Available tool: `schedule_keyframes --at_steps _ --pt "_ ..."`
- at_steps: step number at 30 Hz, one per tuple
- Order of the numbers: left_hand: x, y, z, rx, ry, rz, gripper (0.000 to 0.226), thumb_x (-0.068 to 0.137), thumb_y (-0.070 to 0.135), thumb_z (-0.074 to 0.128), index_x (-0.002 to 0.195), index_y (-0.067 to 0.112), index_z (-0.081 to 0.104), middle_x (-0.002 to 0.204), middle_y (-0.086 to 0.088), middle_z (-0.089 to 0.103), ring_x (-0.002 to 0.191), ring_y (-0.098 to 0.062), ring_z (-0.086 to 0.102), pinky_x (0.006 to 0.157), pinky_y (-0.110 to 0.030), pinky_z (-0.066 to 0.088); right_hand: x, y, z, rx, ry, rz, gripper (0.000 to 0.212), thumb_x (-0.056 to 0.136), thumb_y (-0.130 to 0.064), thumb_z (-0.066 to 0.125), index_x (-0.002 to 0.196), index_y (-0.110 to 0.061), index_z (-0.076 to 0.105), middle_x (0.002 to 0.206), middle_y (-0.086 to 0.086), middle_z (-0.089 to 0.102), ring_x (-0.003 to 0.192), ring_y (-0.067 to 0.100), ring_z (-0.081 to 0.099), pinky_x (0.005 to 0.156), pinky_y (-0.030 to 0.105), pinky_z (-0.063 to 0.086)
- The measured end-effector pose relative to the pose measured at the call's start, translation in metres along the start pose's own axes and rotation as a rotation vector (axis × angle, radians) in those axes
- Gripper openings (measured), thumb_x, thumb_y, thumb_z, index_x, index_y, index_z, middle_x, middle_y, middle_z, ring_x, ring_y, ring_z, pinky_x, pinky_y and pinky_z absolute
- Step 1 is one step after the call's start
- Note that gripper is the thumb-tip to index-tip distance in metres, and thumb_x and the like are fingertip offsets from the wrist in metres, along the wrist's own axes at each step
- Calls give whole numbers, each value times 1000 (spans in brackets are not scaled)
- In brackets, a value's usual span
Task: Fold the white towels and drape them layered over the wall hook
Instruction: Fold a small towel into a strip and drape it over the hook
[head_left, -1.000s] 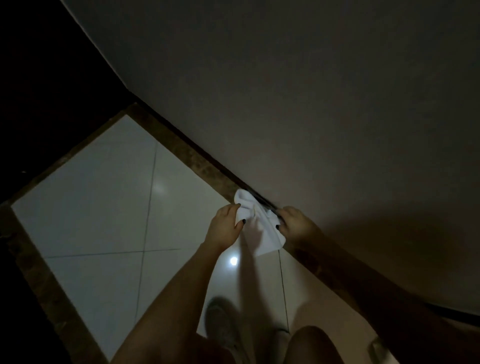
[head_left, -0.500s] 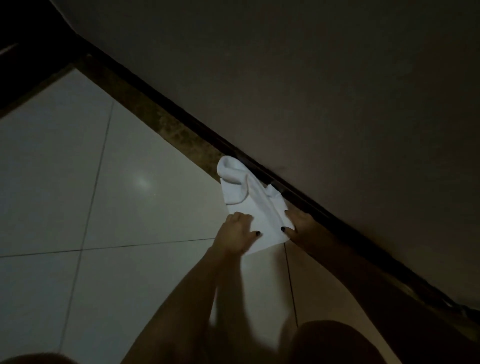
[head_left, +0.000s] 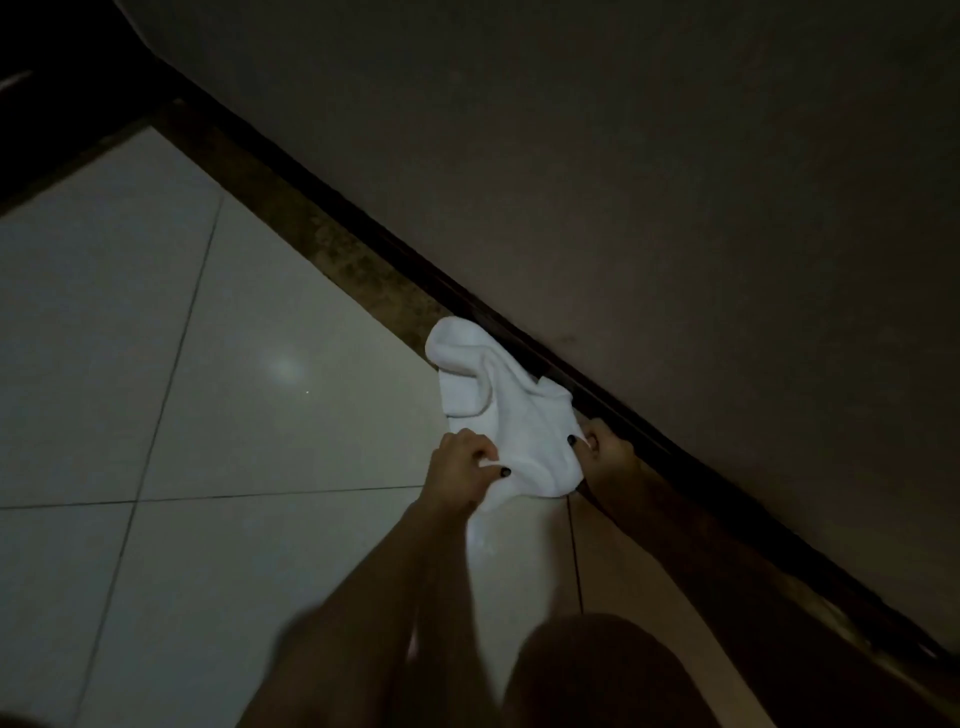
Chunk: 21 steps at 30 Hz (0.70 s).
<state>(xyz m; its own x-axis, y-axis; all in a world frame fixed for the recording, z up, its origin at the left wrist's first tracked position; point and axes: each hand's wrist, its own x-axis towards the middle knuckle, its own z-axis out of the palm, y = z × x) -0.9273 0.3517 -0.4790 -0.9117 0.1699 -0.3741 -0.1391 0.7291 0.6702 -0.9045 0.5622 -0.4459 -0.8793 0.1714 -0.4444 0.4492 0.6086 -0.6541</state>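
Together the left hand (head_left: 462, 462) and right hand (head_left: 605, 449) pinch the white towel (head_left: 511, 415), its length pointing away up-left.

Single view, head-worn, wide-angle. It looks forward and steeply down past the person's own body at the foot of a wall (head_left: 675, 208). The frame is rolled: the dark skirting (head_left: 467, 299) runs diagonally from upper left to lower right. The wall fills the upper right and the tiled floor (head_left: 208, 415) the left and bottom. Both forearms come in from the bottom edge. The left hand (head_left: 462, 467) and right hand (head_left: 605, 449) sit just right of centre, each gripping the white towel (head_left: 498, 410) against the skirting. A knee (head_left: 597, 670) sits very near the lens at the bottom edge, blurred. The light is dim and the upper-left corner is black.
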Motion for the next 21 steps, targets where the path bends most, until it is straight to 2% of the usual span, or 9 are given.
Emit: schedule_keyframes --at_steps 2,4,6,8,12,14,16,18,21 --pt "-1 12 -26 -212 -8 -41 18 76 14 80 77 13 62 83 -4 61 82 -20 55 74 -28 41 -5 -19 -11 69 30 -29 6 96 -14 56 94 -12 51 70 -5 50 73 22 54 63 28 38" --pt "-6 30 -62 -337 18 -53 22 78 9 78 71 13 57 72 -1 56 71 -16 50 68 -29 37 -13 -50 -24 151 58 -83 9 95 -7 56 104 -7 58 76 1 58 73 18 56 63 26 42" --pt "-14 54 -104 -402 61 -84 24 81 10 76 70 13 54 68 1 53 68 -14 47 66 -29 38 -26 -91 -41 282 20 -84 10 96 -3 55 101 -4 63 84 8 64 71 6 62 64 15 47" --pt "-23 82 -151 -456 120 -107 25 83 9 74 69 14 53 68 1 53 69 -15 48 66 -29 39 -40 -136 -64 342 -31 -92 12 98 -8 54 99 -7 66 83 1 66 65 -9 61 61 6 44" --pt "-51 137 -256 -532 222 -151 12 84 7 72 79 7 61 68 -2 56 63 -13 50 61 -25 42 -69 -233 -127 327 -72 -159 8 91 -22 68 87 -15 66 63 -3 55 64 8 53 62 19 42" --pt "-69 166 -310 -578 231 -168 8 85 3 70 82 4 63 63 0 57 53 -7 49 53 -21 41 -87 -284 -162 309 -66 -207 11 87 -22 73 81 -19 65 62 -4 53 64 11 51 63 27 41" --pt "-92 199 -364 -611 224 -176 8 86 1 68 81 4 63 54 5 56 43 -3 45 43 -17 37 -110 -339 -196 235 -57 -256 14 87 -24 72 76 -17 66 64 4 58 63 14 54 63 31 42" --pt "-117 236 -416 -651 228 -160 10 87 -3 65 83 5 62 49 7 55 39 -4 44 39 -17 36 -136 -394 -228 202 -54 -309 22 91 -23 67 71 -13 64 63 7 59 61 13 53 62 31 41" --pt "-159 289 -497 -651 271 -108 13 88 -5 61 87 7 59 50 2 58 39 -7 49 41 -19 39 -181 -484 -276 159 -118 -370 29 96 -19 59 66 -21 56 62 -6 51 60 6 46 59 24 36"
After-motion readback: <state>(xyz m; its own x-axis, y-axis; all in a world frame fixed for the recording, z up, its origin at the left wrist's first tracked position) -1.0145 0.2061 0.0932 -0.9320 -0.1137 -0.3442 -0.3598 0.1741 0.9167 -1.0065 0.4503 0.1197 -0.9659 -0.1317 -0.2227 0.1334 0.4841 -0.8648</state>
